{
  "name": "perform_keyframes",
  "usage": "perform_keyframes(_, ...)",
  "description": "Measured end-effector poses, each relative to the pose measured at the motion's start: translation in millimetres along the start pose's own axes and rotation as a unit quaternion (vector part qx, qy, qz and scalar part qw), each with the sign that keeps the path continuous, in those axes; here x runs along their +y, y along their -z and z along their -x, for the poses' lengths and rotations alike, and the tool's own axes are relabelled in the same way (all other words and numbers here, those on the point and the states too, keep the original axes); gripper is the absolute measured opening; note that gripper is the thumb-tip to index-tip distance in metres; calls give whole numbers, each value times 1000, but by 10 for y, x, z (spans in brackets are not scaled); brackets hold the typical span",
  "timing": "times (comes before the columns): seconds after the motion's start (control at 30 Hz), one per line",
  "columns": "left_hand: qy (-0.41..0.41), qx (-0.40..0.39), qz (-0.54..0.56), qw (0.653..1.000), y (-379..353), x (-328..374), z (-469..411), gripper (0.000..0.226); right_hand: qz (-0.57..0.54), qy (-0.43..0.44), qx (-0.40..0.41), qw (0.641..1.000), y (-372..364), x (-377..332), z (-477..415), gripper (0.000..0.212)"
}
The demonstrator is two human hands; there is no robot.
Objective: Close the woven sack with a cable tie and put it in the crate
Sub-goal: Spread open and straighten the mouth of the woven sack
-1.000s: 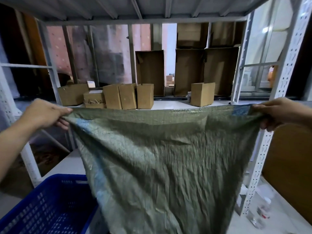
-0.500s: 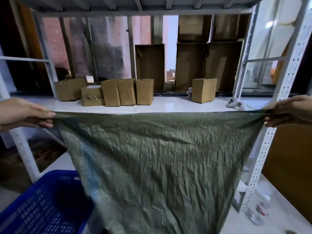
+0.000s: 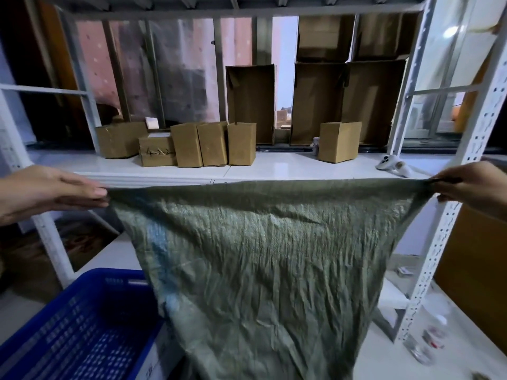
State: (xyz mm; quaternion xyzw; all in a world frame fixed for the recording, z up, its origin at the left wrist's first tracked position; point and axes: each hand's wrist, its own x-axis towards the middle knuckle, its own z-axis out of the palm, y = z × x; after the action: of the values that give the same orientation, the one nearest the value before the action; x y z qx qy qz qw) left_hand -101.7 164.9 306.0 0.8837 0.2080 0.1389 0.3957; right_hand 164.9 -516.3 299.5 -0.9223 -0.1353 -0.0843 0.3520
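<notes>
Two-handed, holds the woven sack (image 3: 260,256) stretched flat in front of the shelf (image 3: 274,170), mouth edge taut and running left to right. Pinches the left corner with the left hand (image 3: 52,192), fingers straight and pressed together above the thumb. Pinches the right corner with the right hand (image 3: 472,185), fingers curled. Hangs from that edge between the hands, equally near to each, narrowing downward. Calls, by judgement, for drawing both hands inward along that long edge to bunch the mouth. Shows no cable tie. Keeps the blue crate (image 3: 82,325) near left, below the left hand, beside the sack's lower left edge.
</notes>
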Motion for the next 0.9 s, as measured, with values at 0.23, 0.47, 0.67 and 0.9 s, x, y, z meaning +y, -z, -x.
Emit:
perform_keyframes(0.23, 8, 68, -24, 997, -168, 0, -27, 26, -177, -55, 68, 980, -333, -530, 309, 14)
perform_keyframes(0.47, -15, 215, 63, 974, -590, 88, -38, 8, -396, -76, 112, 908, -780, -722, 320, 24)
perform_keyframes(0.67, 3, 223, 220, 950, -850, 37, -3, 19, -281, -38, 194, 939, -979, -675, 240, 20)
perform_keyframes(0.9, -27, 176, 254, 950, -921, 19, 127, 22, -251, -39, 201, 946, -1027, -677, 223, 19)
